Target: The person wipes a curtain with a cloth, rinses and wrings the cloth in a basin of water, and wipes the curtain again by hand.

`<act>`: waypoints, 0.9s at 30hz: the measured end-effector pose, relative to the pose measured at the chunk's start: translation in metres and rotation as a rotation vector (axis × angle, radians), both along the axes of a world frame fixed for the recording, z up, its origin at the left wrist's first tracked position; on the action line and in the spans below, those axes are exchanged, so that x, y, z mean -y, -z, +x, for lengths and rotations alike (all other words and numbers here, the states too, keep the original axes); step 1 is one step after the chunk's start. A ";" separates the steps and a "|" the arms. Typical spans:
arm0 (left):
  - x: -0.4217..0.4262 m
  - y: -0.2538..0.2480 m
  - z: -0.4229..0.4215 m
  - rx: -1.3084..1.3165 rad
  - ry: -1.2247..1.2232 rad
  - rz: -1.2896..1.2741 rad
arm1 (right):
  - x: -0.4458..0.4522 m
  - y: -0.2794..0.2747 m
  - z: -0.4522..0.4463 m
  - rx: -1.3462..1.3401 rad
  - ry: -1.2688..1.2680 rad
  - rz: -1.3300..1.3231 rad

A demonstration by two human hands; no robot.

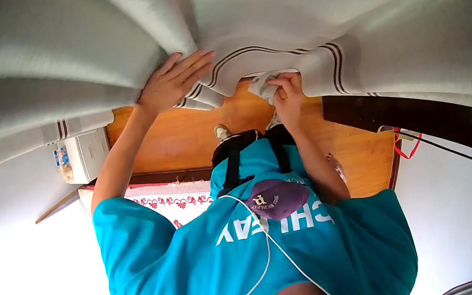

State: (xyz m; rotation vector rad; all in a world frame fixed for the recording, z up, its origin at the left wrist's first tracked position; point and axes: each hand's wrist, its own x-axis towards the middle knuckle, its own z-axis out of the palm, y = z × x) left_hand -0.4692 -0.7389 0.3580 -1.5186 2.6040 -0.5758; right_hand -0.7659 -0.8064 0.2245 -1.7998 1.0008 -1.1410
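Observation:
A pale grey curtain [319,11] with dark double stripes near its hem hangs in folds before me. My left hand [172,84] lies against it with the fingers stretched out, its back toward me. To the right and lower, my right hand [289,93] has its fingers closed on a small crumpled greyish cloth [262,87]. The cloth is just below the striped hem, over the wooden floor. Whether the cloth touches the curtain I cannot tell.
Below is an orange wooden floor [366,151]. A white cabinet [92,155] stands at left, near a red-and-white patterned cloth [173,202]. A dark wooden edge [416,116] and a black cable [465,151] run along the right. A white cord [261,270] hangs over my teal shirt.

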 end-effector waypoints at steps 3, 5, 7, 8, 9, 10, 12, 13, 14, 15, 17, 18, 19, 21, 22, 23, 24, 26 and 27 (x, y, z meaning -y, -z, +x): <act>-0.019 0.008 0.017 -0.136 0.060 0.104 | -0.032 0.003 0.031 0.048 -0.060 -0.037; -0.037 0.022 0.032 -0.198 0.086 0.090 | -0.059 0.000 0.054 0.053 -0.074 0.012; -0.052 0.031 0.045 -0.313 0.100 0.082 | -0.083 0.011 0.080 0.087 -0.090 0.026; -0.065 0.036 0.048 -0.423 0.078 0.045 | -0.095 0.019 0.090 0.111 -0.087 0.051; -0.079 0.042 0.052 -0.425 0.069 0.045 | -0.105 0.013 0.099 0.109 -0.095 0.054; -0.094 0.051 0.055 -0.549 -0.046 0.044 | -0.114 0.002 0.108 0.112 -0.098 0.135; -0.140 0.080 0.042 -1.065 -0.460 0.064 | -0.133 -0.009 0.124 0.088 -0.109 0.220; -0.154 0.086 0.038 -1.078 -0.466 0.059 | -0.138 -0.010 0.137 0.150 -0.147 0.222; -0.164 0.090 0.033 -1.360 -0.661 0.108 | -0.139 -0.011 0.144 0.216 -0.187 0.222; -0.175 0.095 0.030 -1.645 -0.864 0.162 | -0.141 -0.009 0.150 0.203 -0.199 0.224; -0.194 0.124 0.022 -1.793 -0.880 0.108 | -0.143 0.003 0.159 0.371 -0.332 0.574; -0.201 0.133 0.018 -1.928 -0.885 0.055 | -0.142 0.009 0.164 0.363 -0.378 0.630; -0.205 0.133 0.014 -1.938 -0.909 0.016 | -0.139 0.008 0.168 0.349 -0.416 0.635; -0.211 0.133 0.004 -1.967 -0.990 0.055 | -0.134 0.005 0.180 0.259 -0.516 0.726; -0.213 0.127 0.000 -2.027 -0.995 0.050 | -0.132 0.005 0.185 0.244 -0.564 0.742; -0.216 0.130 -0.005 -2.029 -1.037 0.008 | -0.131 0.005 0.191 0.236 -0.605 0.768; -0.219 0.136 -0.005 -2.070 -1.042 -0.077 | -0.132 0.004 0.199 0.230 -0.647 0.794; -0.223 0.149 -0.004 -2.146 -1.047 -0.233 | -0.135 0.000 0.215 0.201 -0.699 0.856; -0.225 0.148 -0.002 -2.142 -1.076 -0.277 | -0.137 0.000 0.223 0.178 -0.708 0.897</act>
